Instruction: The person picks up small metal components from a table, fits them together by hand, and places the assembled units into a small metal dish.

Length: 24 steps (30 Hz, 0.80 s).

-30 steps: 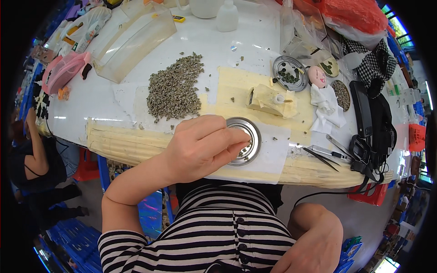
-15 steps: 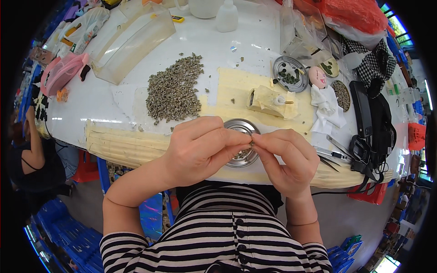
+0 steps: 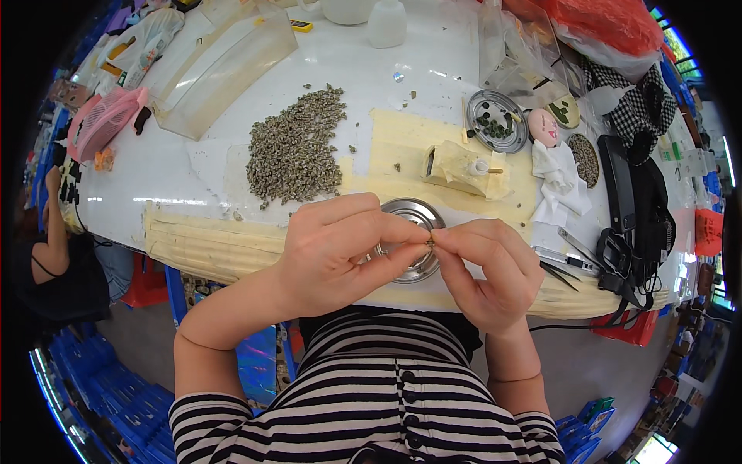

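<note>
My left hand (image 3: pixel 332 251) and my right hand (image 3: pixel 491 271) meet fingertip to fingertip at the near edge of the table. Both pinch one tiny metallic piece (image 3: pixel 430 242), too small to name more exactly. Just under the fingers stands a round steel dish (image 3: pixel 413 207), partly hidden by my hands, with small bits inside. Beyond my left hand spreads a heap of small grey-brown metallic pieces (image 3: pixel 297 147). Past the dish, a block wrapped in yellowish tape (image 3: pixel 456 172) holds a small white nozzle-like part with a thin stick.
A steel dish of dark green pieces (image 3: pixel 495 143), a crumpled white tissue (image 3: pixel 556 174), tweezers (image 3: pixel 560 276) and a black strap device (image 3: pixel 630 209) lie at right. A clear tray (image 3: pixel 224 77), a pink mesh basket (image 3: pixel 108 124) and a white bottle (image 3: pixel 386 25) stand farther off. Another person (image 3: pixel 66 263) sits at left.
Both hands stay pinched together over the dish, with only slight finger movement. The view has shifted a little; nothing on the table has visibly been moved.
</note>
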{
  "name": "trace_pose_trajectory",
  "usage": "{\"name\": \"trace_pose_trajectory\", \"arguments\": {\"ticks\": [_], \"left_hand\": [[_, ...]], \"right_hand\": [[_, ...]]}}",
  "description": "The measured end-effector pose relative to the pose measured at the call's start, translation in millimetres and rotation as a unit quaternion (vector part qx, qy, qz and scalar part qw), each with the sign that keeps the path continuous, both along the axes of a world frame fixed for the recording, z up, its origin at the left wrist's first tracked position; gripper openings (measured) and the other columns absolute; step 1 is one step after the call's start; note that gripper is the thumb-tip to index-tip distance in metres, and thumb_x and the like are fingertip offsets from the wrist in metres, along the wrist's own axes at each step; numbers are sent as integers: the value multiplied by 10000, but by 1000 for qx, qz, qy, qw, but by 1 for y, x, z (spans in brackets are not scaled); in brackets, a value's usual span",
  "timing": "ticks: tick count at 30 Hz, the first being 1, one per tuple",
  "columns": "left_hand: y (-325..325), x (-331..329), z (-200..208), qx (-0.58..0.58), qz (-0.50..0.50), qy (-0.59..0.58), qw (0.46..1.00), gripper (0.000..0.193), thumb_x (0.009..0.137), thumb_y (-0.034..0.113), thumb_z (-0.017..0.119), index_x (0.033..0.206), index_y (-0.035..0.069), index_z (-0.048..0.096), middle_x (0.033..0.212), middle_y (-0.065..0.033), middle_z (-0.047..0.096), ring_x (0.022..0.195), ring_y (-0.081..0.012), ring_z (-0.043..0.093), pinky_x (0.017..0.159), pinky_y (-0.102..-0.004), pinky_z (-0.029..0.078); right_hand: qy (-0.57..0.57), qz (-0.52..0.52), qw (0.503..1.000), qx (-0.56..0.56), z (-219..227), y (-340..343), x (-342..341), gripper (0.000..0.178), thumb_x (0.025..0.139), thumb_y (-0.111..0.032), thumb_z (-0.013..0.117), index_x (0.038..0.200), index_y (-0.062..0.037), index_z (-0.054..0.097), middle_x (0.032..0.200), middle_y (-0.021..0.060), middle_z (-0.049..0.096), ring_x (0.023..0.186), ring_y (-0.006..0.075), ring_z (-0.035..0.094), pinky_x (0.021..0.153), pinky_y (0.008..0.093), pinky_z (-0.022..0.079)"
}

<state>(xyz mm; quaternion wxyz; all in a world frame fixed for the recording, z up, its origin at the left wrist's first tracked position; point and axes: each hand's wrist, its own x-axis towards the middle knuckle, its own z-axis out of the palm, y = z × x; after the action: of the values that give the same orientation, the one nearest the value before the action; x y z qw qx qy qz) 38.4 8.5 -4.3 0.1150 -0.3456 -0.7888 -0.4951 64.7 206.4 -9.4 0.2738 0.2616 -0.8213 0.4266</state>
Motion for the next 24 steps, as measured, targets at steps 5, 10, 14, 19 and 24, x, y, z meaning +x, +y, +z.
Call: {"name": "trace_pose_trajectory", "arguments": {"ticks": [5, 10, 14, 19, 24], "left_hand": [[-1, 0, 0, 5, -4, 5, 1000, 246, 683, -1, 804, 918, 55, 758, 572, 32, 432, 461, -68, 350, 418, -245, 240], [0, -1, -3, 4, -4, 28, 1000, 241, 686, -3, 798, 915, 56, 754, 573, 29, 443, 458, -73, 360, 414, -246, 246], [-1, 0, -2, -5, -5, 35, 999, 230, 700, -2, 796, 919, 51, 748, 584, 16, 481, 464, -88, 396, 414, -245, 271], [-1, 0, -2, -12, -7, 53, 998, 225, 718, 3, 794, 933, 43, 742, 603, 3, 519, 477, -104, 431, 418, -246, 295], [0, 0, -3, -7, -8, 48, 999, 239, 714, -16, 784, 941, 39, 734, 593, 6, 493, 465, -95, 412, 409, -244, 283]], "right_hand": [[6, 1, 1000, -5, -1, 0, 0, 229, 686, 46, 784, 892, -24, 714, 765, 76, 670, 650, 197, 653, 543, 282, 512], [7, 0, 1000, -4, -2, 0, 0, 224, 687, 46, 785, 888, -23, 712, 771, 78, 672, 651, 195, 653, 541, 278, 512], [6, 3, 1000, -4, -2, 0, 0, 221, 689, 47, 784, 886, -21, 710, 773, 80, 673, 653, 195, 654, 541, 278, 513], [7, 3, 1000, -9, -2, 0, 0, 216, 691, 49, 784, 881, -20, 706, 774, 81, 674, 652, 195, 654, 540, 276, 514], [7, 2, 1000, -7, -2, -1, 0, 215, 691, 48, 786, 879, -17, 704, 775, 83, 675, 656, 196, 656, 542, 275, 517]]}}
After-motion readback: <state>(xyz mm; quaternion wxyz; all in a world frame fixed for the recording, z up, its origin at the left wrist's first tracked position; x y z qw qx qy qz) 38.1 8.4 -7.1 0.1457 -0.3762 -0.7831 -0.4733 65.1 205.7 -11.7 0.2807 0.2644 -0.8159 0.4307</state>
